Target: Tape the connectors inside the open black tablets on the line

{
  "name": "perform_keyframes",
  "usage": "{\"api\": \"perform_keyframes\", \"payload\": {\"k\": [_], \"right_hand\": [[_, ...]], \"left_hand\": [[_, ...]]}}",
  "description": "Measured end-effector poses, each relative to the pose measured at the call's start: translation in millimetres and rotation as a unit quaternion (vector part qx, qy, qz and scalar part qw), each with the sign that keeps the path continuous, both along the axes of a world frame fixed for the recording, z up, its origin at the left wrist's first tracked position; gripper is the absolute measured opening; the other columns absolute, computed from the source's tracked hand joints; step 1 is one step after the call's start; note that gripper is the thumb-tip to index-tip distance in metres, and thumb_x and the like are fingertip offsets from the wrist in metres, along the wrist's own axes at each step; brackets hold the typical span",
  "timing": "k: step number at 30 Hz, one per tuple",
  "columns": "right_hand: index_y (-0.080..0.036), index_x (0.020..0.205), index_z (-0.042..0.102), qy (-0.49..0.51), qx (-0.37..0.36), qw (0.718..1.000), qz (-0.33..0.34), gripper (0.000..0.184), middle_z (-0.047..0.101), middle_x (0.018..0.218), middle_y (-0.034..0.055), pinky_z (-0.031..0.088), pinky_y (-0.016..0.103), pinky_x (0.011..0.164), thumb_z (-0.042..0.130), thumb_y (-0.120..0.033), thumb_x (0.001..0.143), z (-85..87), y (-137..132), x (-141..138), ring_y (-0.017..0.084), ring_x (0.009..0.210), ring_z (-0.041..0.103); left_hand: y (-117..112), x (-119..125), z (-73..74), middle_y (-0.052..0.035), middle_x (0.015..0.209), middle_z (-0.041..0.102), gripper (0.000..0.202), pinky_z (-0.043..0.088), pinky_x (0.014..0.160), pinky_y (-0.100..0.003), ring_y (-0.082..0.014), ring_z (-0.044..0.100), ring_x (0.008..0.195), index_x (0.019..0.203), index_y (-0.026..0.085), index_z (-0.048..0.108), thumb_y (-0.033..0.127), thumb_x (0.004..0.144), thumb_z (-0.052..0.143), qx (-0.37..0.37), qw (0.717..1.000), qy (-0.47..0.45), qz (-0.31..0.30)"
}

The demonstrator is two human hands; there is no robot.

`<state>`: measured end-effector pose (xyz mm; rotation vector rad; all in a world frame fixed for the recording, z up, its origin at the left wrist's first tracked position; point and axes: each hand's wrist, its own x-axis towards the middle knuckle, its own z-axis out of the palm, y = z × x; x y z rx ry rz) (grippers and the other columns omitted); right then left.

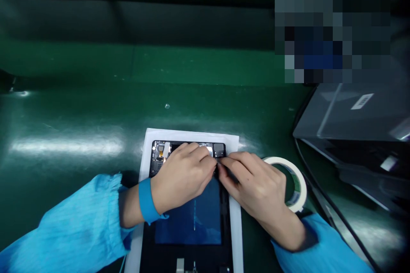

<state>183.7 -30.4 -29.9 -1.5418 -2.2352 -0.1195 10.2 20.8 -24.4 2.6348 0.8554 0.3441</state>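
An opened tablet (185, 230), its inner parts and a large dark blue battery exposed, lies on a white sheet (237, 226). Over its upper part is my left hand (182, 175), fingers curled in and the thumb side meeting the right hand near the tablet's right edge. My right hand (256, 187) pinches with thumb and forefinger at the same spot. Whatever sits between the fingertips of either hand is too small or hidden to make out. A blue strap (148, 200) circles my left wrist.
Beside my right hand a roll of pale tape (300, 187) rests on the green mat (80, 111). Dark grey equipment (355, 115) and a black cable (333, 207) are on the right. A tiny clear scrap (167, 106) lies beyond the sheet.
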Motion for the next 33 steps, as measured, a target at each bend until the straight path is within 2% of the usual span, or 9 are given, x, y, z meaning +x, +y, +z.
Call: {"api": "perform_keyframes", "payload": {"k": [6,13,20,29,33], "right_hand": [[-0.016,0.078,0.064,0.008,-0.004,1.0,0.011,0.008,0.064,0.075,0.0009,0.034,0.027,0.057,0.059,-0.017,0.084,0.9,0.4,0.0,0.012,0.064,0.052],[-0.017,0.077,0.065,-0.032,-0.053,0.997,0.035,0.017,0.059,0.068,0.0004,0.031,0.029,0.057,0.052,-0.018,0.088,10.6,2.7,0.1,0.013,0.061,0.047],[-0.017,0.076,0.065,-0.067,-0.055,0.995,0.053,0.016,0.056,0.065,0.0,0.03,0.03,0.058,0.052,-0.014,0.085,16.4,1.3,3.3,0.013,0.06,0.049],[-0.015,0.099,0.067,-0.029,-0.093,0.993,0.07,0.022,0.062,0.078,0.0037,0.037,0.03,0.063,0.048,-0.021,0.09,11.9,-5.4,12.3,0.014,0.068,0.054],[-0.013,0.102,0.067,-0.035,-0.071,0.994,0.073,0.023,0.063,0.079,0.0044,0.04,0.031,0.064,0.049,-0.018,0.089,10.7,-8.2,12.7,0.015,0.069,0.055]], "left_hand": [[0.0,-0.4,-0.3,-0.0041,0.079,0.057,0.023,0.043,0.069,-0.033,-0.0184,0.051,0.073,0.079,0.015,0.061,0.018,0.093,0.043,0.003,1.0,-0.005,0.004],[0.0,-0.1,-1.0,-0.0043,0.078,0.057,0.023,0.043,0.069,-0.033,-0.0184,0.051,0.073,0.081,0.015,0.062,0.018,0.093,0.043,0.0,1.0,-0.003,0.002],[1.4,0.1,1.4,-0.0043,0.079,0.057,0.023,0.041,0.069,-0.032,-0.0182,0.05,0.073,0.085,0.014,0.063,0.019,0.094,0.042,0.01,1.0,0.013,-0.016],[0.6,2.4,4.7,-0.0048,0.078,0.057,0.025,0.04,0.067,-0.032,-0.0183,0.049,0.073,0.084,0.014,0.062,0.02,0.095,0.04,0.034,0.998,0.042,-0.032],[1.3,2.6,6.4,-0.005,0.079,0.057,0.024,0.042,0.068,-0.032,-0.0183,0.05,0.073,0.084,0.014,0.062,0.018,0.095,0.04,0.024,0.999,0.035,-0.031]]}}
